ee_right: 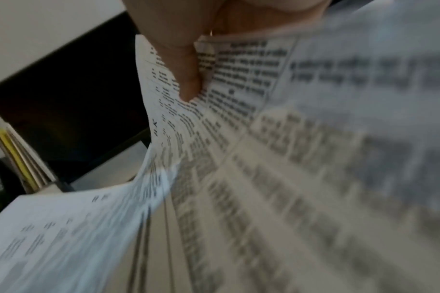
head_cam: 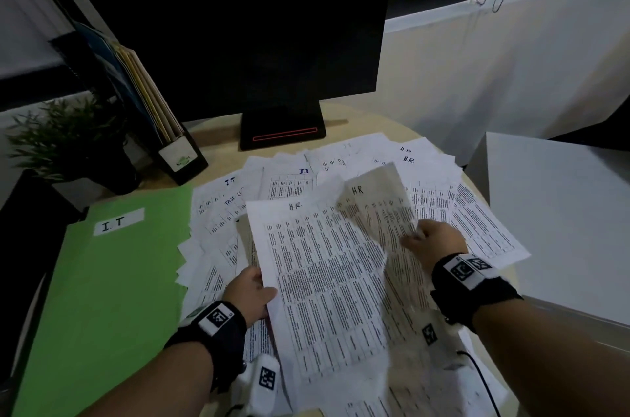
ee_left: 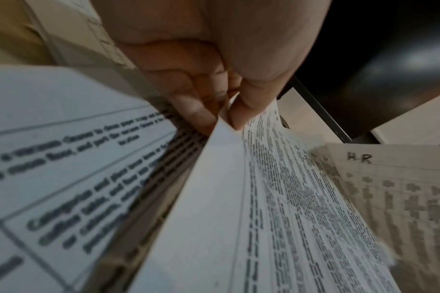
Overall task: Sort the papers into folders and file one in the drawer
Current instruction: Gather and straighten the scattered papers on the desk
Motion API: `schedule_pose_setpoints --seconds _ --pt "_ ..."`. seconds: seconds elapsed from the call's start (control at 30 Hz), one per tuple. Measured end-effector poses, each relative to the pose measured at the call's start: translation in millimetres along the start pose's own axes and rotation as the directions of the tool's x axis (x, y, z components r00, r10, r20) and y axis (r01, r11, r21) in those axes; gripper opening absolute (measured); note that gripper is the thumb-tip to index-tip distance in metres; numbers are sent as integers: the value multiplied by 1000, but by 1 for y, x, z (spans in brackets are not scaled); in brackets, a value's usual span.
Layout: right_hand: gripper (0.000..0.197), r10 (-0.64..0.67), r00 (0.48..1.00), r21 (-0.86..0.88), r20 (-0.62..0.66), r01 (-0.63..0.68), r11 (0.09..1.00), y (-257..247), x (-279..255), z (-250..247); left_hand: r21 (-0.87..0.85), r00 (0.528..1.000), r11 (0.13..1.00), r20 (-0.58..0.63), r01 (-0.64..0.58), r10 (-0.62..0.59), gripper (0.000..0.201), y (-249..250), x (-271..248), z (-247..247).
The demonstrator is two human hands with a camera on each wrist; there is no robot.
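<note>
1. A dark monitor [head_cam: 238,24] is seen standing at the back of the desk [head_cam: 218,135], its black base [head_cam: 283,130] just behind the far edge of the spread papers [head_cam: 358,161].
2. At the back left, a black file holder [head_cam: 177,157] packed with leaning folders is found, with a small potted plant [head_cam: 68,140] beside it on the left.
3. A closed green folder [head_cam: 112,280] labelled "I.T" is laid flat along the left part of the desk, its long axis running away from the person; its right edge is overlapped by the fanned sheets.
4. The loose papers are scattered across the middle and right of the desk, overlapping one another; "IT" and "HR" are written by hand at their tops.
5. One sheet marked "HR" [head_cam: 324,280] is lifted above the pile, its long axis pointing away from the person and slightly left, its heading at the far end. Its left edge is pinched by the left hand [head_cam: 250,294], thumb on top and fingers beneath, as the left wrist view shows.
6. A second sheet marked "HR" [head_cam: 378,205] is raised and curved, heading uppermost; it is gripped by the right hand [head_cam: 433,242] at its lower right, the thumb [ee_right: 188,79] pressed on the printed face.
7. A white cabinet top [head_cam: 562,212] is seen just right of the desk, beyond its rounded edge.
8. Bare desk surface is visible only in a narrow band between the papers and the monitor base.
</note>
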State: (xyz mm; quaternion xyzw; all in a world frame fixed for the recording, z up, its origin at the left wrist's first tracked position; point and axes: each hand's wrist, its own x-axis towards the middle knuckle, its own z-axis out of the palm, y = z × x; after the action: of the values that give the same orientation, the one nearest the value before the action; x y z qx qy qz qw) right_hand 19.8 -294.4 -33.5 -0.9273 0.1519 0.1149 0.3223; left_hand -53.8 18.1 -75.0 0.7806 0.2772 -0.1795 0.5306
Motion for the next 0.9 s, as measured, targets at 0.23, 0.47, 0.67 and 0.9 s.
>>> schedule_pose_setpoints --seconds 0.23,0.47,0.67,0.9 --pt "20 -259 888 103 -381 319 942 -48 -4 -51 105 997 994 -64 -40 47 25 -12 15 -22" --pt "27 -177 732 462 -658 577 674 -95 -16 -94 199 998 978 -14 -55 59 19 -6 14 -35" --pt "9 -155 812 302 -563 377 875 -76 1 -78 134 997 990 -58 -40 48 25 -9 2 -42" --pt "11 -80 995 89 -66 85 992 -30 7 -6 -52 999 999 29 16 -14 27 4 0 -26"
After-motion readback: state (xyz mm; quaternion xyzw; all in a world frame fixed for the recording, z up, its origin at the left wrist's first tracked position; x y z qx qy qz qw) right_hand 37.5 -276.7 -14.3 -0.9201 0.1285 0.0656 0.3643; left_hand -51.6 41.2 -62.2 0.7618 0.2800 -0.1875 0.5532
